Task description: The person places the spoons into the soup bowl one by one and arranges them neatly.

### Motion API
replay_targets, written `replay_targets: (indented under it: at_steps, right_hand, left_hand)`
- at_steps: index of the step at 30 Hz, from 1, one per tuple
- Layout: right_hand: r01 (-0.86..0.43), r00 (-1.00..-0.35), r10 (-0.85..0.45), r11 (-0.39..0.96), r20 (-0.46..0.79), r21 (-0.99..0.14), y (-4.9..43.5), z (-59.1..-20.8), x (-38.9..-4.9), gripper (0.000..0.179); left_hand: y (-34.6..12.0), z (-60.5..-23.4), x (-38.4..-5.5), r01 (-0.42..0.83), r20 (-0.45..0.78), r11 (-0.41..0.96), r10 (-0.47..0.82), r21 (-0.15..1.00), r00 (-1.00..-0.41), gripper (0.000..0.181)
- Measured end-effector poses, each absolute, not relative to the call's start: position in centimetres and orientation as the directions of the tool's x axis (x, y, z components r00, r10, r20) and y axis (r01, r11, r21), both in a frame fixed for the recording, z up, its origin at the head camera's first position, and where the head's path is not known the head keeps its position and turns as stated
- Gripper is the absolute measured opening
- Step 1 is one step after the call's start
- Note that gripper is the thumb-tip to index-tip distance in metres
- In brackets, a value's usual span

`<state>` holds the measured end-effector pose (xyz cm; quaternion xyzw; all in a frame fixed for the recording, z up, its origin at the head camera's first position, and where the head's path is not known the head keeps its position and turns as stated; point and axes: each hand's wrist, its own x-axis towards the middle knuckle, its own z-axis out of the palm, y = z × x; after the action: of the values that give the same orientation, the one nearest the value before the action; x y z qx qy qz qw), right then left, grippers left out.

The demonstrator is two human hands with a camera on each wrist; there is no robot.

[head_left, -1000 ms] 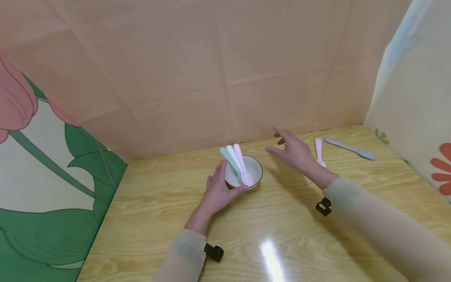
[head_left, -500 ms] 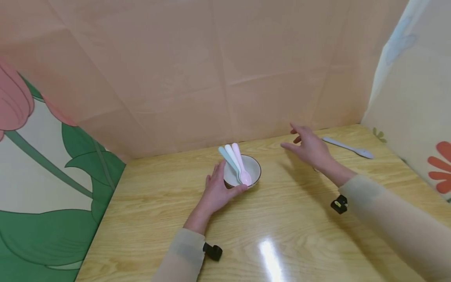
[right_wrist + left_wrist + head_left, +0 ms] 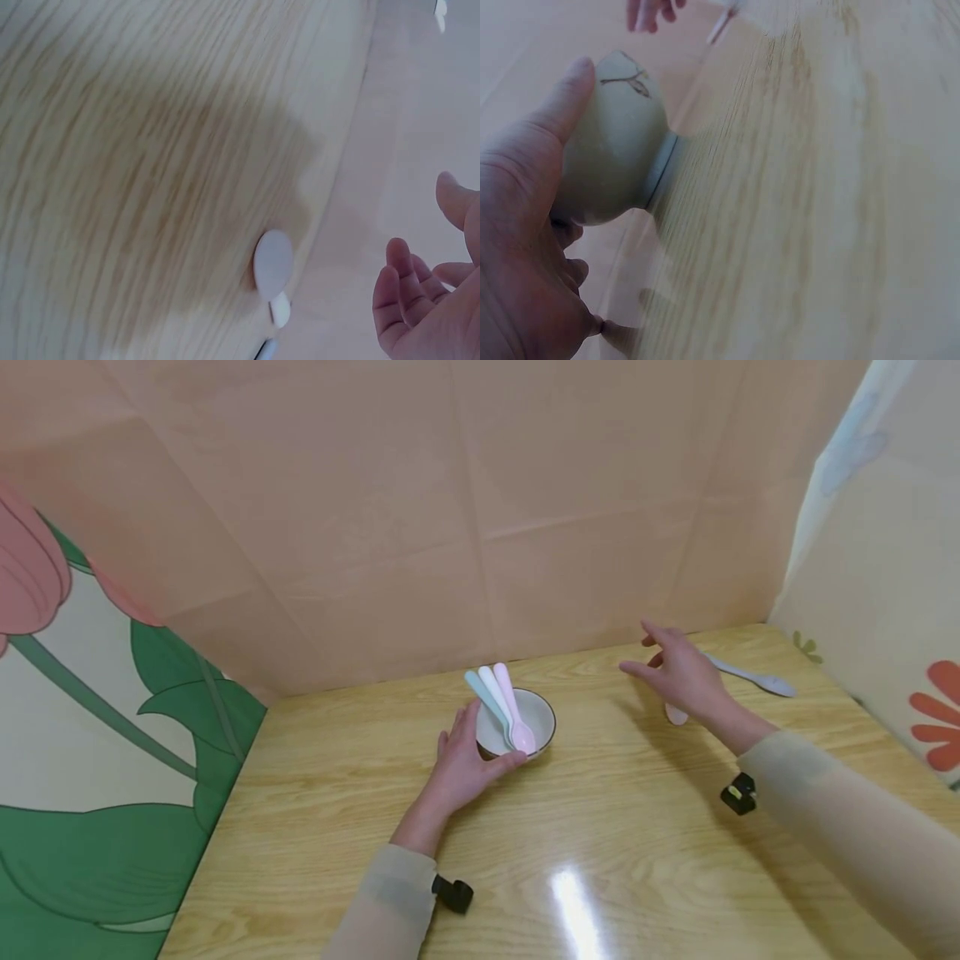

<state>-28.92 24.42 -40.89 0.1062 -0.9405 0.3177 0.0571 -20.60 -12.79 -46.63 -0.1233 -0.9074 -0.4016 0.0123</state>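
In the head view, my left hand (image 3: 460, 772) grips a small ceramic bowl (image 3: 543, 714), thumb at the near rim and fingers along its left side. The left wrist view shows a painted twig on the bowl's pale outside (image 3: 622, 135). Three small spoons lean in it: a light teal spoon (image 3: 486, 693), a white spoon (image 3: 489, 679) and a pink spoon (image 3: 522, 737). My right hand (image 3: 686, 677), holding nothing, hovers with spread fingers over another pale pink spoon (image 3: 676, 715), which it mostly hides. In the right wrist view that spoon (image 3: 273, 264) lies below the hand on the wood.
A grey-blue spoon (image 3: 772, 685) lies farther right on the wooden table (image 3: 360, 793), partly behind my right hand. A pinkish-tan sheet (image 3: 360, 527) rises along the table's back edge. Flower-printed panels (image 3: 97, 710) stand at the left and right sides.
My right hand has moved right, away from the bowl, to above the pale pink spoon on the table. The left hand and bowl stay in place.
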Motion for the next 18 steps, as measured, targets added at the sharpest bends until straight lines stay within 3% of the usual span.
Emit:
replay_targets:
  at_steps: [18]
  right_hand:
    - [-0.174, -0.982, -0.103, 0.813, 0.158, -0.555, 28.5, -42.5, -30.2, 0.099]
  left_hand:
    - [-12.6, -46.6, -20.7, 0.234, 0.118, 0.653, 0.217, 0.720, -0.969, 0.116]
